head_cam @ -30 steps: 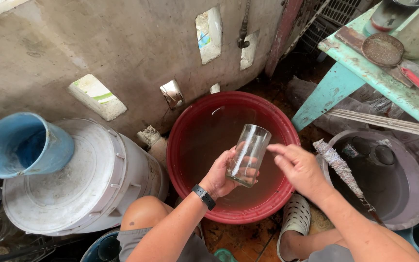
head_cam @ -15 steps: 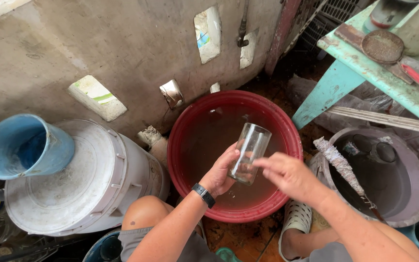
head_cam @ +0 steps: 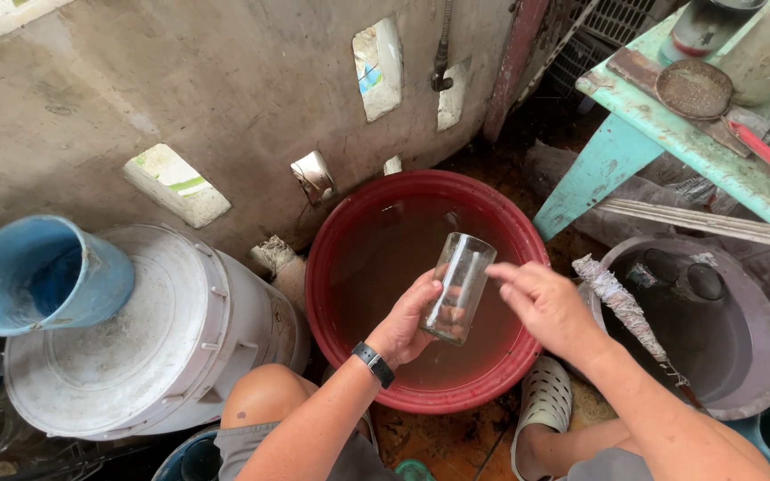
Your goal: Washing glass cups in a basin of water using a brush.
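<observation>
My left hand, with a black watch at the wrist, grips a clear drinking glass by its lower part and holds it tilted above a red basin of murky water. My right hand hovers just right of the glass, its fingers near the rim and apart from it, holding nothing.
A white lidded bucket stands at the left with a blue jug on it. A grey basin holding dark items sits at the right. A teal table with a strainer is at the upper right. A concrete wall runs behind.
The glass has shifted slightly up and right in my left hand. My right hand dipped lower, then came back up beside the glass rim.
</observation>
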